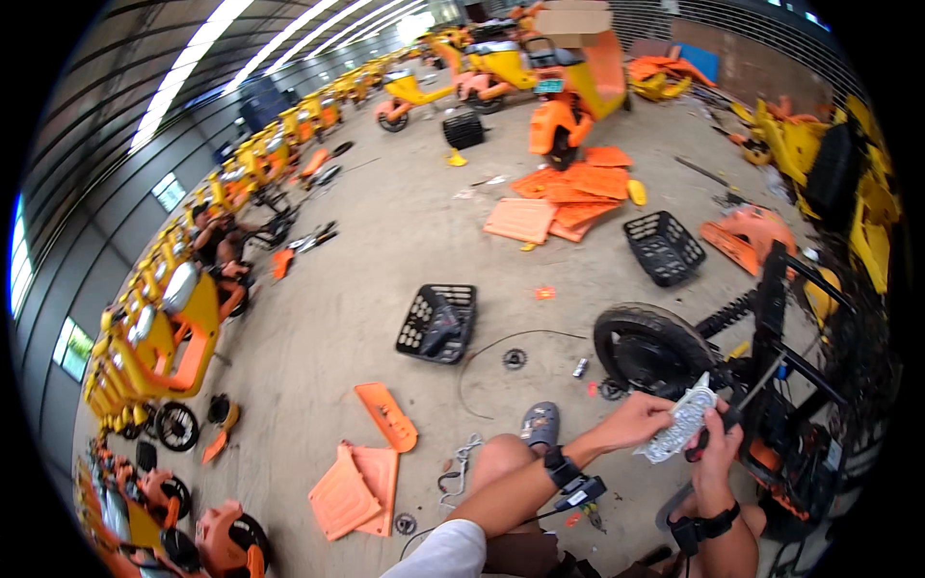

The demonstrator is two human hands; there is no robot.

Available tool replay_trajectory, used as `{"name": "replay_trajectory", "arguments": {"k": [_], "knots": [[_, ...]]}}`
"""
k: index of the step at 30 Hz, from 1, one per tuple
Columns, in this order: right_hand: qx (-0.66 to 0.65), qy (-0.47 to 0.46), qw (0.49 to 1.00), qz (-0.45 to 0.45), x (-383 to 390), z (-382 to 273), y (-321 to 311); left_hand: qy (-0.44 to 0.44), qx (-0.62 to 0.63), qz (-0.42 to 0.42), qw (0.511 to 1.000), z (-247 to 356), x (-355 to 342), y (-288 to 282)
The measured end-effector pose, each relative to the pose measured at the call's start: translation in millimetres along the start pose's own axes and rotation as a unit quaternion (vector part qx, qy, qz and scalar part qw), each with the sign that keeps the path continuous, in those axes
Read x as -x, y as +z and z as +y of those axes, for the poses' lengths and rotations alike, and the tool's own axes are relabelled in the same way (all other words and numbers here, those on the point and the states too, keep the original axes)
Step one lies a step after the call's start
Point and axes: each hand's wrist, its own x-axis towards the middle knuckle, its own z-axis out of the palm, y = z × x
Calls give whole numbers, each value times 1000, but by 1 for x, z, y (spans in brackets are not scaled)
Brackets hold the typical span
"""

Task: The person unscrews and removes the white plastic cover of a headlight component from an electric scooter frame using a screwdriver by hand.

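Observation:
Over the stripped scooter frame (768, 318) at the right, both my hands are up close together. My left hand (636, 420) pinches the edge of a silvery, bumpy lamp-like piece (682, 422) with a pale rim; its exact kind is unclear. My right hand (717, 451) is closed at the piece's other side, around what looks like a screwdriver (761, 381) with a thin shaft and a black and red handle. The fingers partly cover that handle. Just beyond the hands lies the scooter's black wheel (655, 349).
Two black baskets (470, 323) (663, 249) stand on the concrete floor. Orange panels (353, 491) lie at the lower left, others (568, 193) farther off. A cable (472, 371) and a toothed ring (515, 359) lie ahead. Scooters (188, 328) line the left; a person (220, 241) sits there.

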Motion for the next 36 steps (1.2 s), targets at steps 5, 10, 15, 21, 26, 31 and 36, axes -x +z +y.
{"name": "replay_trajectory", "arguments": {"k": [5,10,15,21,26,31,36], "knots": [[-10,-20,1000,-21,-2,9,2,12,39,2,999,11,9,1],[0,-16,1000,-18,-3,9,2,37,49,3,998,7,8,4],[70,-34,997,23,-9,9,0,25,-6,28,999,10,9,5],[115,-306,933,150,-19,-33,-23,44,35,28,998,13,4,11],[141,-241,958,69,-26,-24,-34,30,22,19,999,11,6,9],[193,-217,954,-73,-20,-11,-26,52,5,19,998,9,-2,3],[126,-65,988,-69,-21,-8,-23,46,2,-11,999,5,-3,6]]}}
